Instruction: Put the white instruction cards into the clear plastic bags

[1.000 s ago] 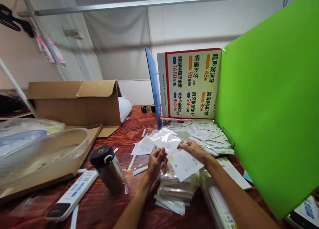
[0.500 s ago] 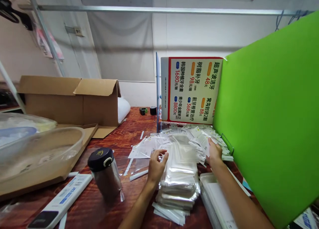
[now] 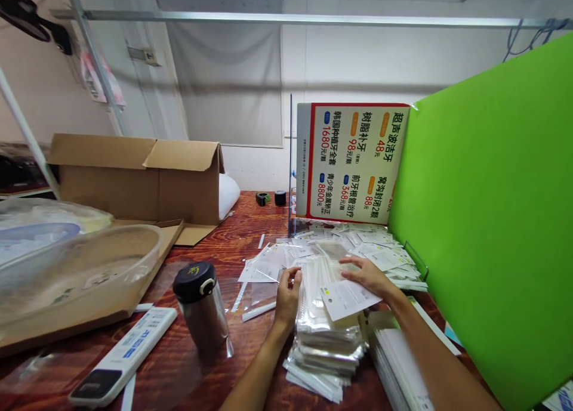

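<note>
A tall stack of clear plastic sleeves (image 3: 324, 348) stands on the red wooden table (image 3: 215, 363) in front of me. My left hand (image 3: 287, 294) rests at the stack's upper left edge, fingers curled and pinching the top sleeve. My right hand (image 3: 364, 274) lies over the top of the stack and holds a white printed card (image 3: 347, 297) by its far edge. Behind the hands spreads a loose heap of white cards (image 3: 371, 253).
A steel flask with black lid (image 3: 201, 309) stands left of the stack. A white remote-like device (image 3: 123, 354) lies near the front edge. Clear bowl (image 3: 76, 268), cardboard box (image 3: 138, 175), green board (image 3: 492, 208), price sign (image 3: 353, 160) and a second sleeve pile (image 3: 400, 369) surround me.
My right hand came back from the card heap with a white card and now holds it over the stack. My left hand stayed at the stack's left edge.
</note>
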`<control>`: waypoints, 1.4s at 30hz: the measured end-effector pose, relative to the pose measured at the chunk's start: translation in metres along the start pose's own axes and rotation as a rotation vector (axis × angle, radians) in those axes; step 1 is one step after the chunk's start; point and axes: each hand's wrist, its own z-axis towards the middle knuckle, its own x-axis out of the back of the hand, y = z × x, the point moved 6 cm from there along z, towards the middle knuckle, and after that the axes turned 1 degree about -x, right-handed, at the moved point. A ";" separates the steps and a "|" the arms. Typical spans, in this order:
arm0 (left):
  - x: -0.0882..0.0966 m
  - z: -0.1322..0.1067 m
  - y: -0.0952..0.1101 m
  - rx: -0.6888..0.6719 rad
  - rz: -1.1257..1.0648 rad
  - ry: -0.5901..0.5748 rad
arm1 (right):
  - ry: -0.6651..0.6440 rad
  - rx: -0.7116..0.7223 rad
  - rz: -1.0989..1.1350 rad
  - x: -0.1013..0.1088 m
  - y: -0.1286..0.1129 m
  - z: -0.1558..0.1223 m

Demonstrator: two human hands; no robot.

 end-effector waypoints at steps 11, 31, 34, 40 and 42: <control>0.001 0.018 -0.032 0.161 0.136 0.041 | 0.073 0.087 -0.428 -0.004 -0.005 -0.003; -0.008 0.009 0.007 0.069 0.061 -0.075 | -0.243 0.257 -0.290 -0.044 -0.034 -0.020; -0.007 0.012 -0.001 0.086 0.007 -0.070 | -0.285 0.205 -0.234 -0.049 -0.035 -0.023; 0.000 0.016 -0.010 0.137 -0.104 0.021 | -0.228 -0.115 -0.005 -0.039 -0.020 -0.023; 0.003 0.016 -0.009 0.150 -0.144 0.069 | -0.222 -0.165 0.113 -0.033 -0.016 -0.023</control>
